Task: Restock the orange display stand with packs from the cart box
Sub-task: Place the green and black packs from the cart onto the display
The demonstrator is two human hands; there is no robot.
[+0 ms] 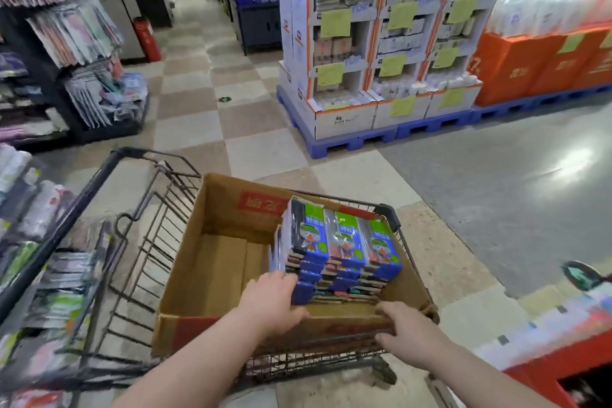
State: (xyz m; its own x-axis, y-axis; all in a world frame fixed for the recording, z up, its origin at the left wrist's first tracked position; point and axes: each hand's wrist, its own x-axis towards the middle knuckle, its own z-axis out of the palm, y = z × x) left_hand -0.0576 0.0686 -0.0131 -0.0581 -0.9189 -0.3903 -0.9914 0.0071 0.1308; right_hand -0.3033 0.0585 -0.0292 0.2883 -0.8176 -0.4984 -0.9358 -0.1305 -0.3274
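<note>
**Restock judged well along: one block of packs left in the box**

The left hand (275, 303) is curled round the near left corner of the stacked packs (341, 252), gripping the lower ones. The right hand (409, 325) is hooked over the near wall of the cardboard box (218, 272). The packs are stacked in three columns against the box's right wall. Its left half is bare, so much of the load is judged shelved. The box is carried in a wire cart (149, 242). An orange-red display stand (543, 366), blurred, is glimpsed right of the box, and these packs are yet to be placed there.
</note>
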